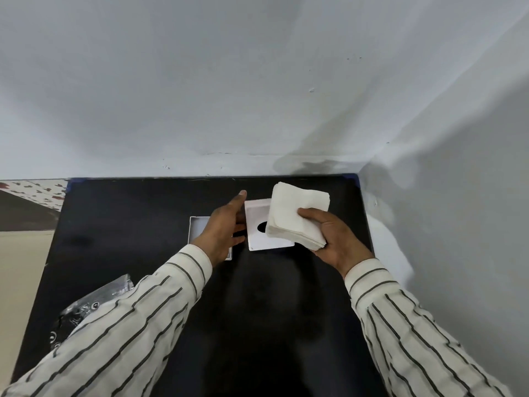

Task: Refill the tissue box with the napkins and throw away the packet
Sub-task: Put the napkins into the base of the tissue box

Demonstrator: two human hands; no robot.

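Note:
My right hand [333, 239] grips a thick stack of white napkins [296, 214], held just above the table. Partly under the stack is a white square tissue box piece [257, 224] with a dark oval opening. My left hand [224, 227] rests against this piece's left side, fingers spread along its edge; whether it grips it I cannot tell. Behind my left wrist lies a second white square box part [197, 229], largely hidden. The clear, crumpled plastic packet [94, 302] lies at the table's front left, partly covered by my left sleeve.
Everything sits on a black table [143, 207] pushed into a corner of pale grey walls, one behind and one on the right. Left of the table is a beige surface and a patterned cloth [37, 193].

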